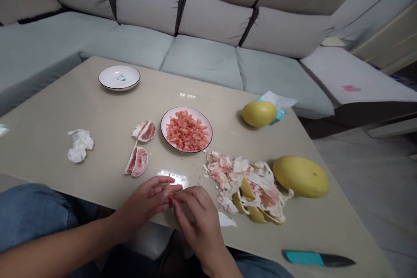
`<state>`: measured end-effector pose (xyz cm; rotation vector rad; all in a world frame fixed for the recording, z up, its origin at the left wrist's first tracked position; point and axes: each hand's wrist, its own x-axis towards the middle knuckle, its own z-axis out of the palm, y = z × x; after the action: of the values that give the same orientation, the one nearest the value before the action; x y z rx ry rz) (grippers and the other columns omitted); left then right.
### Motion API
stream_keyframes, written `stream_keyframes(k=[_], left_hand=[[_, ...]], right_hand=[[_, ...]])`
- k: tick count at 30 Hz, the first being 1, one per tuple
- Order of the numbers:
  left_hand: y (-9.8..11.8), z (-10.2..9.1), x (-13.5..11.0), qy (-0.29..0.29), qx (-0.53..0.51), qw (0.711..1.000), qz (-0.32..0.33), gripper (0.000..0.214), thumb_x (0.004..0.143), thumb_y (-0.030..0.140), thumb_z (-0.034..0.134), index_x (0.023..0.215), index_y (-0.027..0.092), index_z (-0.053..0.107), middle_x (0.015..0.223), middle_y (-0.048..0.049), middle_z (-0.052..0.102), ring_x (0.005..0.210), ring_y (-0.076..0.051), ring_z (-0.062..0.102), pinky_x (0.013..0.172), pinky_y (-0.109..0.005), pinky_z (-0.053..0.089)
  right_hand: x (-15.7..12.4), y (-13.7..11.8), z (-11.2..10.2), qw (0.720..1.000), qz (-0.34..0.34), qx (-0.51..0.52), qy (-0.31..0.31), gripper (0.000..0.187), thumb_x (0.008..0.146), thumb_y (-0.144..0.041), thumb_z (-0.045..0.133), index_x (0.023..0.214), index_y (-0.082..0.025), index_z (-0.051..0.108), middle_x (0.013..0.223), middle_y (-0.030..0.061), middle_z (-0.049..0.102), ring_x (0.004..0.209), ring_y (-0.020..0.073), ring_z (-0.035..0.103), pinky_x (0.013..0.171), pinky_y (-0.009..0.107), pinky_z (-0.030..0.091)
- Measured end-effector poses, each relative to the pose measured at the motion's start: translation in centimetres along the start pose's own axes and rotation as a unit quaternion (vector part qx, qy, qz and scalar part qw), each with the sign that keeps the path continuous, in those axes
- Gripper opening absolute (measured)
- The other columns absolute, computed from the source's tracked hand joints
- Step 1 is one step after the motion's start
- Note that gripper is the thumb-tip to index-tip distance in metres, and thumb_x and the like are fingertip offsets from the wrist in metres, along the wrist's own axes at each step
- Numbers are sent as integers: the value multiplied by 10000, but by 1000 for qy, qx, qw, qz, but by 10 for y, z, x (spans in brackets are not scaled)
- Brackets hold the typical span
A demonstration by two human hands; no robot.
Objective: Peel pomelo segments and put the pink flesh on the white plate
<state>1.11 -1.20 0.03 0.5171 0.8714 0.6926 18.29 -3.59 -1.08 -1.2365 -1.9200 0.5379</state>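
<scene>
My left hand (143, 204) and my right hand (195, 219) meet above the table's near edge, pinching a small pink piece of pomelo flesh (168, 193) between their fingers. Most of that piece is hidden by my fingers. Just ahead of them, a white plate with a black rim (166, 126) holds a heap of pink pomelo flesh (186, 131). To its left lie several pomelo segments (139, 163) on the tabletop. A pile of yellow rind and white pith (247, 191) sits close to my right hand.
Two whole yellow pomelos (301, 176) lie on the beige table (52, 147) to the right, and a teal-handled knife (317, 259) lies near its front right. A small white plate (119, 77) and crumpled tissue (80, 145) are on the left. A grey sofa (202, 63) stands behind.
</scene>
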Motion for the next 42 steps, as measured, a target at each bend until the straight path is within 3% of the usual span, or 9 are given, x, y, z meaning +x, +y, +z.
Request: stream_keyframes(k=[4,8,12,16,21,27,30,36,42], left_hand=[[1,-1,0,-24,36,999,33,400,788,261,722,1166,202,604,1203,-122,672,1140,-247,597,980,-367,436],[-2,-2,2,-10,96,991,90,358,748,218,754,1091,205,653,1072,-78,719,1053,-221,631,956,-347,453],[0,-3,4,-14,85,994,64,364,752,227,755,1099,196,652,1069,-79,708,1052,-216,623,955,-349,453],[2,-5,6,-29,52,997,50,369,782,257,732,1134,196,641,1078,-68,662,1026,-203,607,945,-349,446],[-1,-8,7,-51,52,995,69,350,819,259,693,1156,194,631,898,-13,602,900,-148,581,865,-289,451],[-2,-6,6,-23,91,994,54,360,768,252,734,1116,201,654,903,-22,638,888,-169,595,847,-299,446],[-3,-6,7,-22,101,993,53,380,741,247,755,1107,208,663,867,-20,660,875,-182,612,824,-305,451],[-5,-4,6,-13,116,990,74,349,711,206,771,1050,199,688,813,-4,654,818,-168,618,774,-290,461],[-5,-4,6,-8,108,991,79,331,712,188,764,1032,188,681,811,-4,652,815,-160,616,775,-285,469]], right_hand=[[-1,-2,0,999,-25,-41,5,144,861,-98,563,954,-198,607,872,69,648,808,215,575,699,355,470],[-1,-2,2,995,-32,-90,14,100,852,-114,559,905,-194,588,802,61,626,750,218,549,658,354,442],[0,-2,-3,999,1,-44,5,86,860,-117,559,853,-201,577,812,49,628,776,210,561,694,356,441],[1,-2,-13,1000,15,-6,0,153,851,-124,606,969,-221,618,897,40,659,845,202,586,759,357,451],[3,-1,-12,1000,-5,-21,5,170,838,-133,621,980,-223,644,873,35,669,816,197,596,737,345,463],[3,-2,-5,996,-39,-82,20,115,845,-124,574,900,-205,634,777,39,658,715,191,582,662,331,445],[1,-2,-1,995,-22,-97,9,111,838,-114,534,833,-197,606,742,39,634,691,190,555,641,322,424],[-3,-3,5,999,40,-32,-10,116,797,-97,524,760,-202,553,738,24,613,696,184,551,637,304,399],[0,-5,2,995,0,-94,11,113,816,-102,519,771,-200,554,730,35,621,698,194,544,650,326,404]])
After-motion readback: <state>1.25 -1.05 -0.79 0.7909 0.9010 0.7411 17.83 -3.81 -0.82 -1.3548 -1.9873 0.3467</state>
